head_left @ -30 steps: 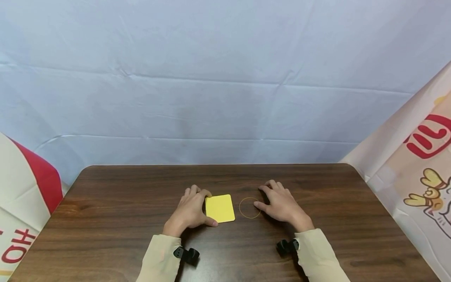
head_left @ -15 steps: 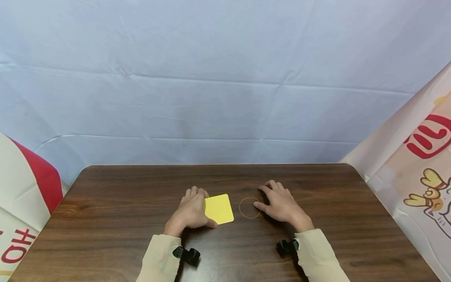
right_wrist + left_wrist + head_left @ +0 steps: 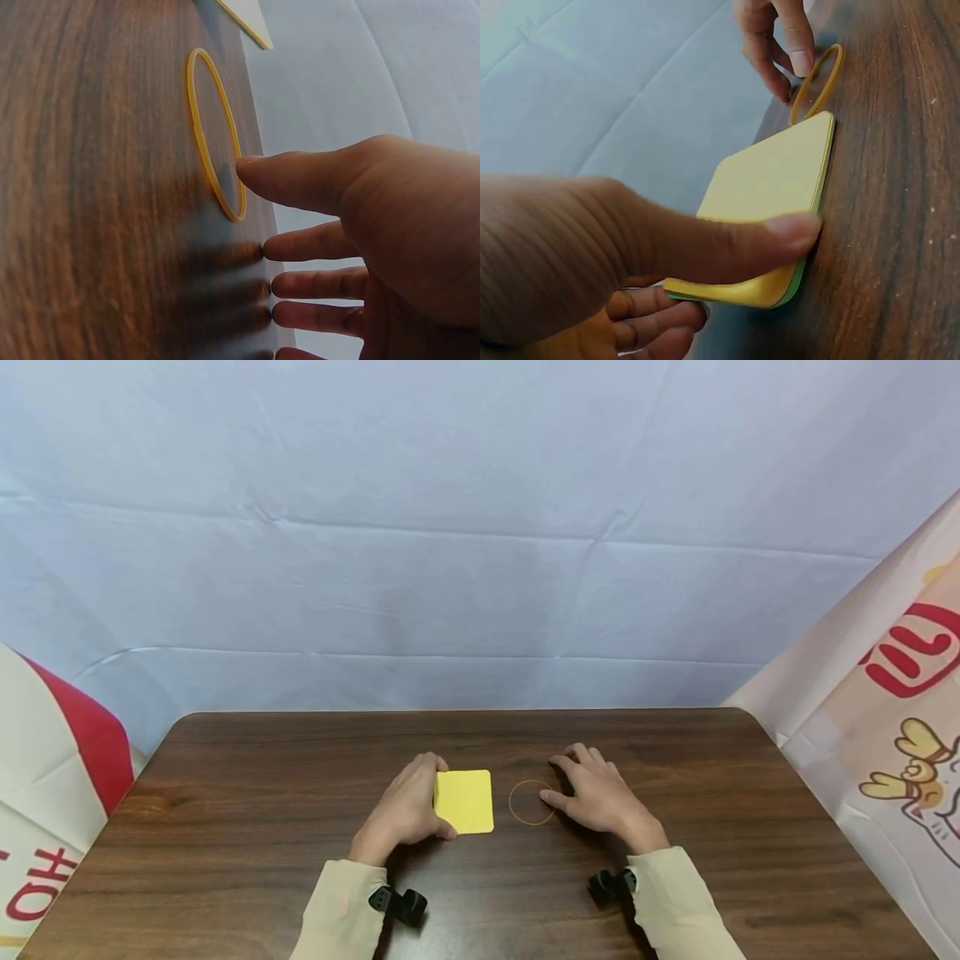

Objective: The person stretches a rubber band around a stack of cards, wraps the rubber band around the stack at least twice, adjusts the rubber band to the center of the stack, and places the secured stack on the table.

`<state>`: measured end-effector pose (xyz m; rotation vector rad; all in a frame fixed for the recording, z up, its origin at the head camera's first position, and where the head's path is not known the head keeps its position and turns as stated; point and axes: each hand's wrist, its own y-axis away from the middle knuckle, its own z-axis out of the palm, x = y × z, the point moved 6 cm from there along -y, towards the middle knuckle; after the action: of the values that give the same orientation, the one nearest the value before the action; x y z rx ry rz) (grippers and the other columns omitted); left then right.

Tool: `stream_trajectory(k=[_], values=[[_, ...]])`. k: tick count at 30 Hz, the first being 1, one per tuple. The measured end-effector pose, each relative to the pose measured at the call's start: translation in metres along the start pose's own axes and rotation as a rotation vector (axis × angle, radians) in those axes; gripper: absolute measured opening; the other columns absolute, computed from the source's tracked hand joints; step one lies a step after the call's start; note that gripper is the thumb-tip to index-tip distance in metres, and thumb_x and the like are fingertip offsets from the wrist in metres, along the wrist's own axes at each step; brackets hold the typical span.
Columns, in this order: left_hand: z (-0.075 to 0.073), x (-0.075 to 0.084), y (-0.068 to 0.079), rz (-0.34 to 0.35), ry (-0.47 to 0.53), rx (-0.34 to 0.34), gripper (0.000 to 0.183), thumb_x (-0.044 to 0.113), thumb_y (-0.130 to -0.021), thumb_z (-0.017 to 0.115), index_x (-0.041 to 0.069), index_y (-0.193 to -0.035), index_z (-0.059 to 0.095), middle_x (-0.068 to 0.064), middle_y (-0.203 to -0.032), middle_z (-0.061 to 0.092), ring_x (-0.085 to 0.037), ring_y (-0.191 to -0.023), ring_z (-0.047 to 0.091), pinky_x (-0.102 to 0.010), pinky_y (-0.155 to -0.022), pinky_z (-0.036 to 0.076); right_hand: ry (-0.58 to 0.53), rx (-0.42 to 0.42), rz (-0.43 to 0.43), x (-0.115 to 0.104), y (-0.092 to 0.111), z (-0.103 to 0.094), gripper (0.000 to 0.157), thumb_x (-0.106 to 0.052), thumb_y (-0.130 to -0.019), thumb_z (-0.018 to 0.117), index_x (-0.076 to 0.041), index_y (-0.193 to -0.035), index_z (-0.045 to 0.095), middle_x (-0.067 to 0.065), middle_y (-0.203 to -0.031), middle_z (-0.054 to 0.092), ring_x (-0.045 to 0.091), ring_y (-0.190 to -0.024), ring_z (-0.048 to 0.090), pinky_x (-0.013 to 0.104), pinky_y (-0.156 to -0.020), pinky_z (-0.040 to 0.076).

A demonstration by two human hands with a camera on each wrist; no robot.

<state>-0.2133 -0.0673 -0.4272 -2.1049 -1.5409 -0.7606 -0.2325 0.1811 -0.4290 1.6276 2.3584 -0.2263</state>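
Yellow stack [image 3: 467,800]: just right of my left grip [image 3: 401,802], caught by its left side. A moment ago it sat askew; now its edges run nearly square with the tabletop [image 3: 270,793], and it has come slightly in toward that grip. Left grip is grasping it, left thumb [image 3: 720,247] laid over the top face near the closest corner, other fingers round the far side and, by the left wrist view, partly beneath. Green layers [image 3: 798,283] show under the yellow along one edge. My reading: the hold is now fuller and the stack better lined up for handling. Whether it is wholly off the tabletop, I cannot tell.

Just right of the stack, between my grips: thin yellow band [image 3: 198,127], lying as a loop, unmoved. Right grip [image 3: 596,789] beside it, same place as before, fingers apart and slack, grasping nothing; right thumb [image 3: 285,178] reaches the loop's edge, contact uncertain. So the change is all on the left; the band has no share in it.

Beyond both grips: pale cloth [image 3: 480,527], hanging past the far edge.
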Motion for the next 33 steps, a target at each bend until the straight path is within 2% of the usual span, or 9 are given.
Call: stream_trajectory(k=[5, 9, 16, 21, 25, 29, 33], values=[[-0.003, 0.001, 0.000, -0.006, 0.039, 0.025, 0.081, 0.007, -0.052, 0.092, 0.004, -0.119, 0.045, -0.004, -0.096, 0.046, -0.019, -0.078, 0.046, -0.034, -0.069, 0.043, 0.004, 0.003, -0.007, -0.001, 0.000, 0.000, 0.057, -0.044, -0.088, 0.062, -0.010, -0.132, 0.052, 0.010, -0.128, 0.045, 0.031, -0.116, 0.042, 0.057, -0.095, 0.033], [-0.004, 0.002, 0.000, -0.008, 0.018, 0.033, 0.083, 0.007, -0.052, 0.092, 0.005, -0.121, 0.045, -0.005, -0.099, 0.046, -0.020, -0.080, 0.047, -0.036, -0.070, 0.044, 0.000, 0.013, -0.019, -0.004, 0.000, -0.001, 0.055, -0.044, -0.088, 0.062, -0.012, -0.131, 0.053, 0.009, -0.127, 0.045, 0.030, -0.115, 0.042, 0.056, -0.094, 0.033], [-0.007, 0.007, 0.000, 0.049, -0.009, 0.044, 0.082, -0.001, -0.052, 0.087, 0.005, -0.121, 0.045, -0.006, -0.102, 0.046, -0.020, -0.081, 0.047, -0.033, -0.069, 0.044, -0.016, 0.023, -0.032, -0.009, -0.001, -0.001, 0.050, -0.042, -0.088, 0.063, -0.014, -0.128, 0.056, 0.008, -0.125, 0.046, 0.029, -0.115, 0.042, 0.056, -0.096, 0.033], [-0.008, 0.010, 0.000, 0.054, 0.014, 0.047, 0.072, -0.008, -0.056, 0.080, 0.006, -0.119, 0.047, -0.005, -0.101, 0.046, -0.019, -0.080, 0.047, -0.032, -0.067, 0.045, -0.033, 0.026, -0.049, -0.012, -0.001, 0.001, 0.047, -0.041, -0.088, 0.063, -0.014, -0.126, 0.057, 0.005, -0.123, 0.047, 0.027, -0.114, 0.043, 0.056, -0.096, 0.033], [-0.012, 0.012, 0.000, 0.055, 0.025, 0.089, 0.059, -0.011, -0.063, 0.072, 0.008, -0.114, 0.050, -0.004, -0.099, 0.048, -0.018, -0.079, 0.048, -0.032, -0.067, 0.045, -0.052, 0.028, -0.047, -0.013, 0.000, 0.001, 0.046, -0.040, -0.088, 0.064, -0.014, -0.125, 0.058, 0.002, -0.119, 0.047, 0.025, -0.115, 0.043, 0.059, -0.098, 0.029], [-0.015, 0.014, 0.001, 0.074, 0.002, 0.144, 0.050, -0.008, -0.067, 0.071, 0.010, -0.109, 0.052, -0.002, -0.096, 0.050, -0.017, -0.077, 0.049, -0.032, -0.067, 0.045, -0.068, 0.031, -0.047, -0.015, 0.000, 0.001, 0.043, -0.038, -0.087, 0.065, -0.015, -0.124, 0.059, 0.000, -0.116, 0.047, 0.023, -0.113, 0.043, 0.060, -0.099, 0.028], [-0.018, 0.016, 0.001, 0.100, -0.031, 0.192, 0.048, -0.004, -0.070, 0.073, 0.013, -0.109, 0.051, -0.001, -0.096, 0.052, -0.016, -0.077, 0.050, -0.032, -0.067, 0.045, -0.075, 0.033, -0.049, -0.016, 0.000, 0.001, 0.041, -0.036, -0.087, 0.066, -0.016, -0.122, 0.060, -0.001, -0.111, 0.047, 0.021, -0.108, 0.044, 0.058, -0.098, 0.030]])
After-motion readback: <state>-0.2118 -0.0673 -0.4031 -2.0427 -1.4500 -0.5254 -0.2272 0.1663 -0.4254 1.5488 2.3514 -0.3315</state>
